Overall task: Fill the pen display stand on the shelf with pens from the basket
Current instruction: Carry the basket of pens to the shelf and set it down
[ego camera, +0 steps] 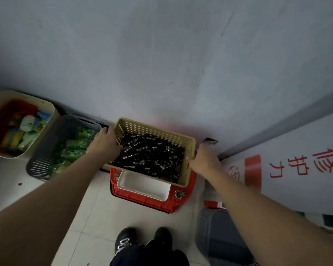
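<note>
Beige basket (158,129), centre of view, heaped with black pens (150,156). The person's left hand (106,144) curls over its rim at 9 o'clock, and the right hand (205,159) grips the rim at 3 o'clock. Directly beneath is a red crate (152,203) holding a white tray (142,186); whether the basket rests on it cannot be told. At 9 o'clock, a grey basket (40,164) of green packets (73,150). At 6 o'clock, black shoes (125,239).

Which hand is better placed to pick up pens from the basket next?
Probably left: the left hand has fingers inside the basket, beside the pens; the right hand only grips the right rim.
</note>
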Demonstrator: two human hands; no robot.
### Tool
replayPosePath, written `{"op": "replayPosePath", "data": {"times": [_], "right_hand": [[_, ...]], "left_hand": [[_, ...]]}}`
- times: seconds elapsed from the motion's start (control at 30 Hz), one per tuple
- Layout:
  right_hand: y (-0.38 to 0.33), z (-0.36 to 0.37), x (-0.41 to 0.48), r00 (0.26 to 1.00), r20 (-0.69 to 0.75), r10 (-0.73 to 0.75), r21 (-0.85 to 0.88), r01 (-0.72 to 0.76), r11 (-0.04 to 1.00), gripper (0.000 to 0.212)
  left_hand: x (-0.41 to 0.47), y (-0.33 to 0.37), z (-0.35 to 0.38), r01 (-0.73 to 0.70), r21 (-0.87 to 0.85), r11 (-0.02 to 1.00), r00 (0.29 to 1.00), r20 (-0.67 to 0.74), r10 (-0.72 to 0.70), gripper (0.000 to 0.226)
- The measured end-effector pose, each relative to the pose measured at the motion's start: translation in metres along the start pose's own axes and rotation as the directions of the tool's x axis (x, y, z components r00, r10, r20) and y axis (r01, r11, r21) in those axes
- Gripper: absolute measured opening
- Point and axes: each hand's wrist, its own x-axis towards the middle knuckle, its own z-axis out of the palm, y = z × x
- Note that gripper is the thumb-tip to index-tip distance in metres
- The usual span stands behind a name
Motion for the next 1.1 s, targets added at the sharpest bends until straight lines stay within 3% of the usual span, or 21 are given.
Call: {"op": "replayPosePath", "data": {"times": [0.07,0.17,0.43,0.6,0.93,1.1], "right_hand": [[-0.001,0.012,0.009,0.996,0.005,0.087,0.148,-0.087,0.985,0.04],[-0.008,0.026,0.013,0.991,0.028,0.133,0.227,-0.136,0.964,0.039],[-0.014,0.034,0.007,0.976,-0.094,0.196,0.291,-0.162,0.943,0.029],[-0.009,0.022,-0.008,0.953,-0.197,0.23,0.35,-0.151,0.925,0.027],[0.006,-0.043,-0.093,0.856,-0.409,0.317,0.42,-0.132,0.898,0.029],[0.021,-0.073,-0.146,0.81,-0.42,0.409,0.49,-0.177,0.853,0.027]], "left_hand": [[0.007,-0.003,0.005,0.053,-0.063,0.997,0.999,0.0,-0.053,0.073],[0.017,-0.007,0.015,0.067,-0.093,0.993,0.998,0.012,-0.066,0.065],[0.022,-0.013,0.022,0.027,-0.123,0.992,0.991,-0.13,-0.043,0.021],[0.009,-0.006,0.01,0.025,-0.155,0.988,0.973,-0.223,-0.06,0.024],[-0.051,0.031,-0.048,-0.228,-0.171,0.958,0.934,-0.315,0.166,0.031],[-0.087,0.058,-0.077,-0.324,-0.178,0.929,0.914,-0.311,0.259,0.029]]}}
